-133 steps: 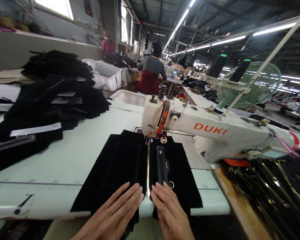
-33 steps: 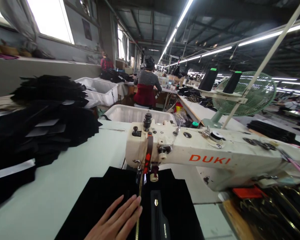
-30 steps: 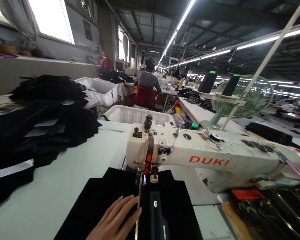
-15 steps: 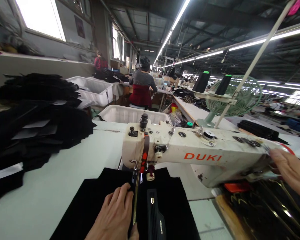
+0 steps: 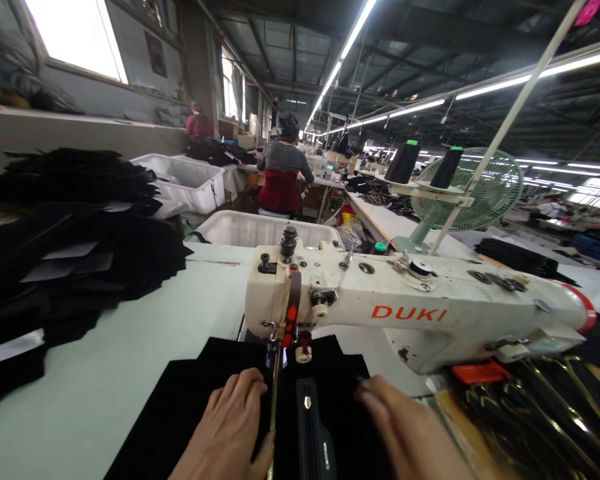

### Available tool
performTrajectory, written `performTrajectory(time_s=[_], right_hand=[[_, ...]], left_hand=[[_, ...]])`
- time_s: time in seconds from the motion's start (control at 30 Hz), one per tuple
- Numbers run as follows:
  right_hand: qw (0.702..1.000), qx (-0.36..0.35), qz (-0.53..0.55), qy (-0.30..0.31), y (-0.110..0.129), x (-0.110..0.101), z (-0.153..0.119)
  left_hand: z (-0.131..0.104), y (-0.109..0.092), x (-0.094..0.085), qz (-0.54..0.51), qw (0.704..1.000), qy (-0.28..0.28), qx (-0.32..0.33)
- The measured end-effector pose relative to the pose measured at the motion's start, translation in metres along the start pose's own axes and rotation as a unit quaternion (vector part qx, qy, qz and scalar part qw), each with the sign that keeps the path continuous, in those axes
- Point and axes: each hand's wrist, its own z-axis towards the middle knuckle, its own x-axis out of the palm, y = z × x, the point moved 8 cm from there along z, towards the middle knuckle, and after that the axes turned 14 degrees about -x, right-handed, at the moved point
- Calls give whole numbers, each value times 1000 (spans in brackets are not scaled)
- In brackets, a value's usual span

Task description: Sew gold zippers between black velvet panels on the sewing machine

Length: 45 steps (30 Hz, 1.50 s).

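My left hand [image 5: 230,423] rests on a black fabric panel [image 5: 175,407], its fingers bent a little and lying on the cloth, thumb beside a narrow gold-edged strip [image 5: 275,407]. That strip runs up under the presser foot area of a white DUKI sewing machine [image 5: 350,300]. My right hand [image 5: 405,420], slightly blurred, is over the panel's right edge with fingers stretched out and nothing visible in them. Between both hands lies a dark zipped piece [image 5: 310,427] with a shiny pull and small lettering. The needle is hidden behind the machine head.
Stacked black fabric pieces [image 5: 80,240] lie on the left of the table. White bins [image 5: 270,227] stand behind the machine. Two black thread cones [image 5: 403,163] and a green fan [image 5: 467,190] are at right. Gold-edged black strips [image 5: 545,407] lie lower right. A person [image 5: 285,167] sits ahead.
My right hand has come off the machine's right end and moved left and down to the panel's right side. My left hand stays nearly in place on the fabric.
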Motion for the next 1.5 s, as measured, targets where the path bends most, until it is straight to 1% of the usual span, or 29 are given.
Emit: performTrajectory(time_s=[0.03, 0.07, 0.1, 0.13, 0.2, 0.27, 0.33, 0.43, 0.5, 0.63, 0.77, 0.93, 1.1, 1.2, 1.33, 1.5], right_hand=[[997, -48, 55, 25, 28, 26, 9], [990, -82, 102, 54, 50, 49, 16], [987, -83, 116, 69, 63, 65, 23], [986, -80, 118, 84, 71, 76, 29], [988, -55, 95, 111, 76, 86, 39], [988, -37, 64, 139, 77, 88, 47], [985, -35, 34, 165, 80, 89, 51], [979, -53, -18, 196, 89, 92, 55], [976, -74, -38, 203, 97, 94, 56], [973, -112, -33, 197, 108, 89, 59], [968, -141, 7, 206, 108, 86, 64], [971, -125, 18, 205, 99, 87, 67], [971, -93, 17, 217, 102, 85, 64], [976, -76, 3, 206, 102, 84, 64], [976, -95, -32, 196, 108, 95, 60], [979, -101, -79, 156, 111, 103, 56]], left_hand=[[2, -1, 1, 9, 1000, 9, -6], [5, -2, 4, 24, 999, 28, -20], [9, -4, 6, 41, 997, 52, -37], [12, -6, 8, 58, 994, 75, -54], [20, -11, 9, 85, 988, 102, -83], [25, -15, 7, 92, 986, 106, -93], [26, -16, 6, 88, 985, 114, -94], [23, -16, 6, 76, 985, 121, -95], [22, -13, 6, 70, 985, 122, -103], [24, -10, 7, 51, 985, 121, -109], [28, -6, 3, 24, 986, 115, -117], [35, 5, -2, -14, 983, 122, -134], [42, 15, -5, -52, 979, 127, -152], [43, 18, -4, -78, 976, 122, -163], [42, 20, -2, -113, 973, 113, -169], [39, 21, -1, -144, 971, 94, -163]])
